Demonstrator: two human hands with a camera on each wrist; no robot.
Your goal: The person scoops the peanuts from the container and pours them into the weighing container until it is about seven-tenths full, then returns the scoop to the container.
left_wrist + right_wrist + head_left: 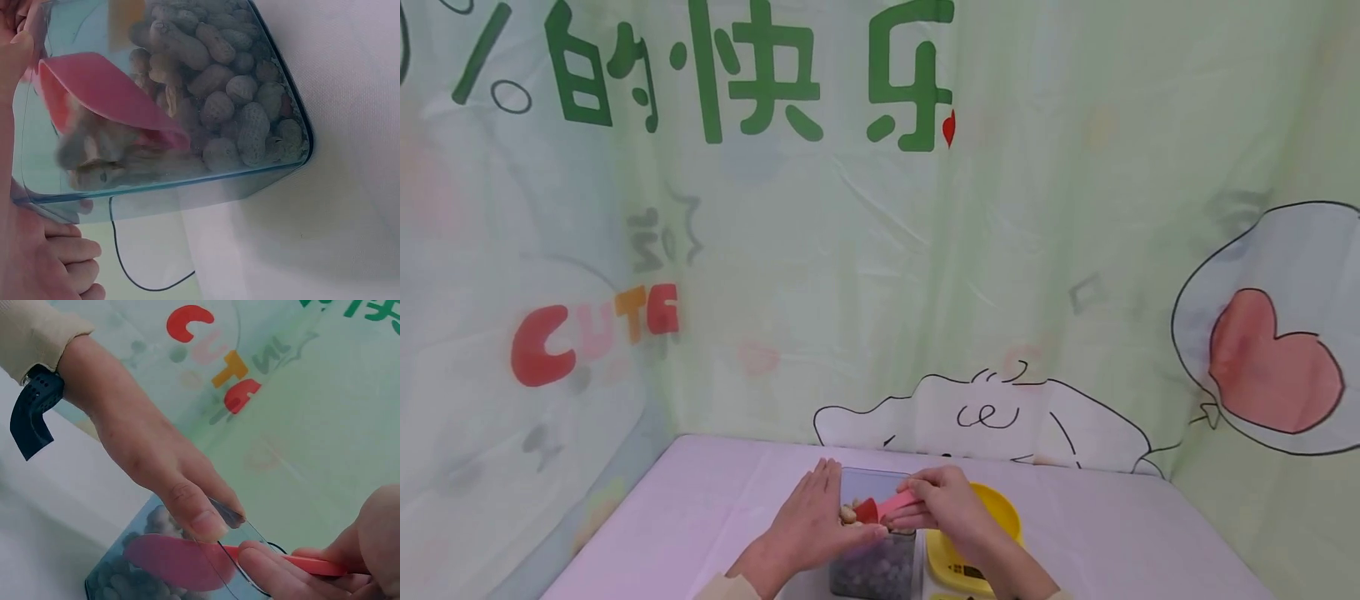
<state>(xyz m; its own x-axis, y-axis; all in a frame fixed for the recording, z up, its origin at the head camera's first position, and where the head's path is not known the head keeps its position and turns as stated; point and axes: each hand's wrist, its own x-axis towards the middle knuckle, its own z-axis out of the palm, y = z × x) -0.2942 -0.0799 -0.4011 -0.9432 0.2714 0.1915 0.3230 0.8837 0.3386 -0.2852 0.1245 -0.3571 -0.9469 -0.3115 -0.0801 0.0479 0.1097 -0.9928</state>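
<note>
A clear, blue-tinted plastic container (874, 481) holds many unshelled peanuts (253, 132). My left hand (815, 523) rests against its near left corner, fingers straight along the side and thumb stretched across the front. The right hand (949, 507) grips the handle of a pink-red scoop (106, 87) over the right part of the container. The scoop's bowl lies inside the container among the peanuts, tilted, with a few peanuts at its mouth in the left wrist view. Through the wall, the right wrist view shows the scoop low beside my left thumb.
Right of the container, a yellow bowl (1002, 507) sits on a yellow scale (942, 565) with a dark display, partly hidden by my right forearm. A pale cloth covers the table (722, 492). Printed fabric curtains (1000, 275) stand at the back and sides.
</note>
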